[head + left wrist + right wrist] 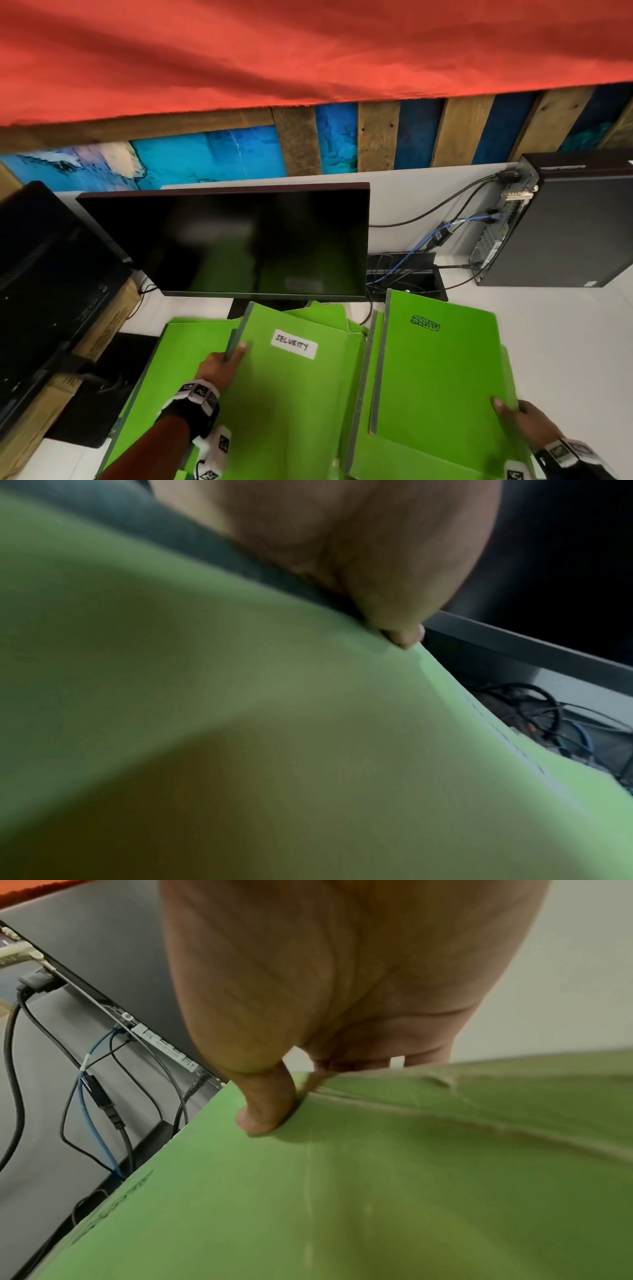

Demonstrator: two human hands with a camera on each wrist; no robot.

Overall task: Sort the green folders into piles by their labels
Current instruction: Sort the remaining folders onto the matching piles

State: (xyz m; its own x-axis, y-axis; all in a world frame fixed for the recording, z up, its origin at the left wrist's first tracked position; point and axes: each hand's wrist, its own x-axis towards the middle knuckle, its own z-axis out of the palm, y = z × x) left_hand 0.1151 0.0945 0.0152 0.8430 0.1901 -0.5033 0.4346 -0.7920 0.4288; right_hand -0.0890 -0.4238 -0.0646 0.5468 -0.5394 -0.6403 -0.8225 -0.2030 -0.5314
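Two green folders are being held up at once, probably so both labels can be read before anything gets dropped on a pile. The SECURITY folder [291, 383], centre of the head view, is pinched along its left spine edge by the left hand [219, 368], thumb on top and fingers tucked underneath. It's kept tilted up off the loose heap of folders [178, 346] lying on the desk [565, 342] at lower left.

The scribbled-label folder [442, 373], right of centre, is gripped at its lower right edge by the right hand [524, 423]; in the right wrist view the thumb [267, 1110] is pressed down on the cover, the fingers hidden below. That label looks crossed out, so which pile it belongs to can't be told from here.

A dark monitor [233, 240] sits just behind the folders, and a computer case [565, 233] with cables is parked at upper right. Sorting seems barely started, no tidy piles are visible yet.
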